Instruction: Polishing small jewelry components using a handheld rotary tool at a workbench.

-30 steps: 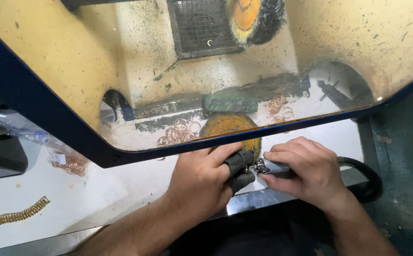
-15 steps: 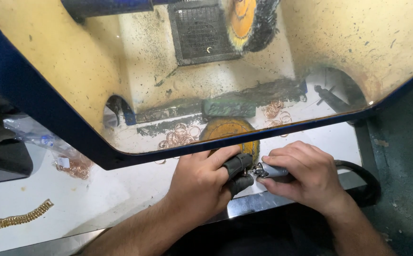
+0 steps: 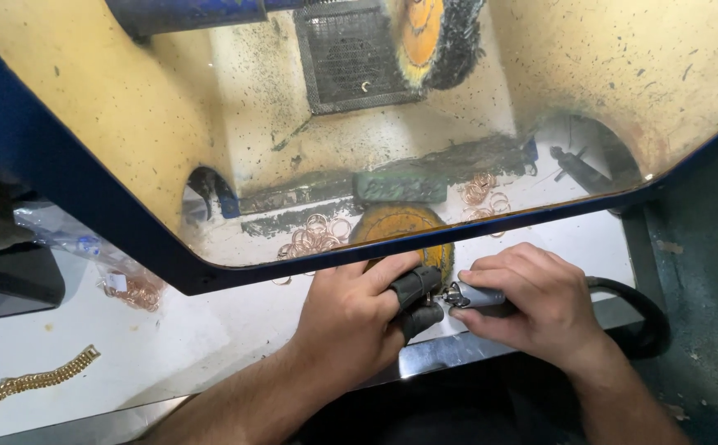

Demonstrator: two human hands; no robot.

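Holding a small rotary handpiece (image 3: 478, 295) in the right hand (image 3: 532, 301), the person brings its metal tip up against something pinched in the left hand (image 3: 351, 317), just below the blue frame (image 3: 235, 276) of the dusty polishing hood. The step in hand looks like fine work on a small piece with the tool; the piece itself is hidden between the left thumb and the two black finger guards (image 3: 417, 297), so what it is cannot be told. The left fingers are closed tight together around it, and the right fingers are wrapped snugly about the handpiece barrel, its black hose (image 3: 643, 317) looping away to the right. Steady pressure and a small turn of the piece seem called for. Copper-coloured rings (image 3: 314, 235) lie behind the hood window.
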